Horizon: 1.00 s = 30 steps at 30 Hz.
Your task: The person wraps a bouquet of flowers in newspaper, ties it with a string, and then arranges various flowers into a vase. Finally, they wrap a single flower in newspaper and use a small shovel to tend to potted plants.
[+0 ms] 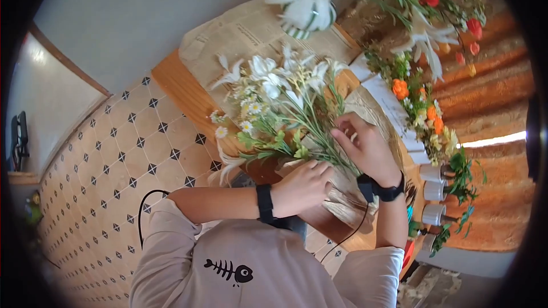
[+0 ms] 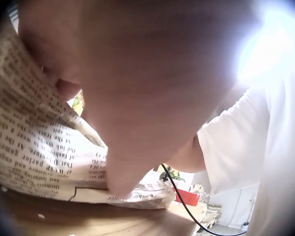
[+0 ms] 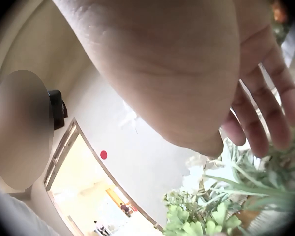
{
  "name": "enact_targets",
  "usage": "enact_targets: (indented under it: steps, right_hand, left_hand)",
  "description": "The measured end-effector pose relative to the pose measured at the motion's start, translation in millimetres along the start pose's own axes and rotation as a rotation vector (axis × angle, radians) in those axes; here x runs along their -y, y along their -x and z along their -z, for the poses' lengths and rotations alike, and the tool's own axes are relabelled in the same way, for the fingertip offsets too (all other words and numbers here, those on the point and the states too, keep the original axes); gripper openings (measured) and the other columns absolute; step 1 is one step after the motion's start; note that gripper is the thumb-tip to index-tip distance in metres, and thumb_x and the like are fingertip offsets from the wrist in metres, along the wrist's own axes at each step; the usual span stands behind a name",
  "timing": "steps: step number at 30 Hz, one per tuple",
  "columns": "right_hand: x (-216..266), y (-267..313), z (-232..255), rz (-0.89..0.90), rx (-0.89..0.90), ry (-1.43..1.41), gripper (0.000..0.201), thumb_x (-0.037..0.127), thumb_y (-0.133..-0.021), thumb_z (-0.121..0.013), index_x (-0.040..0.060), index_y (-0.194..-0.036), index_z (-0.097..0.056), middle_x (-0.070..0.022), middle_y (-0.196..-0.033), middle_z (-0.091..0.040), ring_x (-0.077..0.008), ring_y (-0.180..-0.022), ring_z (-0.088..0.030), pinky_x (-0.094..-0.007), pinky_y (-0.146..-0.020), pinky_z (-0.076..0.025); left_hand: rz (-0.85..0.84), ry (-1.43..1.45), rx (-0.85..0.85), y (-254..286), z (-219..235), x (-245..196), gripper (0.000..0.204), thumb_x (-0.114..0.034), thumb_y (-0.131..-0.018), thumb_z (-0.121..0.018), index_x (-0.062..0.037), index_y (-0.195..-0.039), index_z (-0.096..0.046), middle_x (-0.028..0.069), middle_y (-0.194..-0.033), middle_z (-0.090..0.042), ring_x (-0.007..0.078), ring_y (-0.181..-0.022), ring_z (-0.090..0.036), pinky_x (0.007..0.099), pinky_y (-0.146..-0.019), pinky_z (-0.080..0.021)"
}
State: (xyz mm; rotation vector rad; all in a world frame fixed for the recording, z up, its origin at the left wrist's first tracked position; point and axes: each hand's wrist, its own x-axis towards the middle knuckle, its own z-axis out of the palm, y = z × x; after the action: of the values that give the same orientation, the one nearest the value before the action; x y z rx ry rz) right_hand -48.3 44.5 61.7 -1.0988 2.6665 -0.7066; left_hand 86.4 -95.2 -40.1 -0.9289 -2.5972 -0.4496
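A bouquet of white lilies, small daisies and green leaves (image 1: 268,88) lies slantwise above the table, its stems running down toward the hands. Printed newspaper-style wrapping paper (image 2: 34,142) goes around the lower stems. My left hand (image 1: 305,185) grips the wrapped stem end, its thumb against the paper in the left wrist view; the paper hides some of its fingers. Over the stems, on the right side of the bouquet, is my right hand (image 1: 365,145). Its fingers (image 3: 258,123) are loosely extended and slightly spread above the greenery in the right wrist view.
More newspaper-print sheet (image 1: 228,40) covers the wooden table (image 1: 182,88), with a striped vase (image 1: 308,20) of lilies on it. Orange flowers (image 1: 399,88) and white pots (image 1: 434,191) line the right side. Black cables run from both wrists.
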Motion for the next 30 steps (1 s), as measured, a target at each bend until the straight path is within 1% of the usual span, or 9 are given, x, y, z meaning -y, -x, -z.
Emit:
enact_targets:
  steps: [2,3,6,7,11,16,19,22,30]
  right_hand:
    - [-10.5,33.4,15.8,-0.083,0.044,-0.029,0.026,0.018,-0.098,-0.077,0.0026,-0.117,-0.067,-0.0132,-0.085,-0.075,-0.0322,-0.071,-0.072,-0.0399,-0.066,-0.057]
    - [-14.5,51.5,24.7,-0.133,0.118,-0.067,0.026,0.015,-0.097,-0.077,0.0026,-0.118,-0.068,-0.0141,-0.098,-0.075,-0.0328,-0.084,-0.074,-0.0410,-0.074,-0.058]
    - [-45.9,105.2,22.0,-0.099,0.051,0.020,0.028,0.015,-0.095,-0.077,0.0027,-0.119,-0.068,-0.0169,-0.117,-0.072,-0.0334,-0.102,-0.072,-0.0433,-0.085,-0.057]
    - [-48.9,120.1,25.0,-0.201,0.085,0.066,0.038,0.014,-0.095,-0.076,0.0032,-0.129,-0.066,-0.0191,-0.133,-0.066,-0.0366,-0.119,-0.066,-0.0458,-0.101,-0.053]
    - [-96.1,170.7,9.3,-0.237,0.018,0.106,0.060,0.019,-0.098,-0.073,0.0030,-0.152,-0.052,-0.0223,-0.143,-0.060,-0.0431,-0.137,-0.053,-0.0481,-0.118,-0.043]
    - [-110.6,198.5,-7.5,-0.253,-0.001,-0.069,0.074,0.038,-0.102,-0.072,-0.0032,-0.156,-0.044,-0.0277,-0.149,-0.055,-0.0444,-0.143,-0.048,-0.0483,-0.121,-0.040]
    - [-100.1,203.5,3.6,-0.289,0.094,-0.179,0.102,0.060,-0.090,-0.080,-0.0080,-0.155,-0.043,-0.0323,-0.155,-0.049,-0.0446,-0.149,-0.043,-0.0484,-0.125,-0.036]
    - [-94.4,208.0,8.6,-0.210,0.148,-0.106,0.099,0.060,-0.089,-0.081,-0.0073,-0.153,-0.047,-0.0310,-0.154,-0.050,-0.0458,-0.148,-0.044,-0.0496,-0.124,-0.037]
    - [-102.9,210.4,-28.7,-0.169,-0.063,-0.025,0.062,0.011,-0.079,-0.086,-0.0006,-0.135,-0.062,-0.0211,-0.126,-0.062,-0.0467,-0.133,-0.050,-0.0513,-0.115,-0.043]
  left_hand:
    - [0.035,0.113,0.029,0.0,-1.9,-1.8,0.033,-0.036,-0.085,-0.077,-0.0067,-0.096,-0.069,0.0071,-0.108,-0.059,0.0240,-0.112,-0.057,0.0374,-0.093,-0.047]
    - [0.052,0.175,0.099,-1.3,-0.8,-4.8,0.043,-0.044,-0.082,-0.081,-0.0066,-0.098,-0.068,0.0065,-0.109,-0.058,0.0235,-0.111,-0.056,0.0379,-0.092,-0.045]
    - [0.021,0.181,0.105,-1.4,7.2,-12.0,0.042,-0.041,-0.082,-0.081,-0.0072,-0.102,-0.066,0.0052,-0.106,-0.058,0.0228,-0.108,-0.057,0.0375,-0.091,-0.044]
    - [0.011,0.135,0.168,-1.4,7.3,-15.2,0.043,-0.039,-0.083,-0.081,-0.0082,-0.106,-0.064,0.0041,-0.102,-0.059,0.0224,-0.104,-0.058,0.0369,-0.091,-0.044]
    - [-0.023,0.239,0.189,-1.2,10.3,-28.0,0.042,-0.033,-0.081,-0.083,-0.0088,-0.110,-0.064,0.0049,-0.097,-0.060,0.0240,-0.099,-0.059,0.0385,-0.090,-0.044]
    - [-0.025,0.093,0.230,-16.3,29.3,-40.5,0.039,-0.028,-0.079,-0.083,-0.0093,-0.110,-0.068,0.0043,-0.096,-0.060,0.0243,-0.098,-0.059,0.0374,-0.089,-0.044]
    - [-0.084,0.118,0.151,-31.5,33.4,-44.4,0.023,-0.019,-0.083,-0.077,-0.0105,-0.102,-0.068,0.0037,-0.098,-0.063,0.0235,-0.096,-0.061,0.0374,-0.083,-0.046]
    - [-0.141,0.125,0.140,-37.4,31.8,-52.3,0.016,-0.015,-0.084,-0.072,-0.0101,-0.098,-0.068,0.0030,-0.099,-0.065,0.0226,-0.095,-0.062,0.0369,-0.080,-0.046]
    - [-0.159,0.071,0.175,-52.7,21.7,-44.7,0.020,-0.015,-0.083,-0.069,-0.0087,-0.102,-0.070,0.0027,-0.102,-0.068,0.0218,-0.095,-0.064,0.0355,-0.078,-0.047]
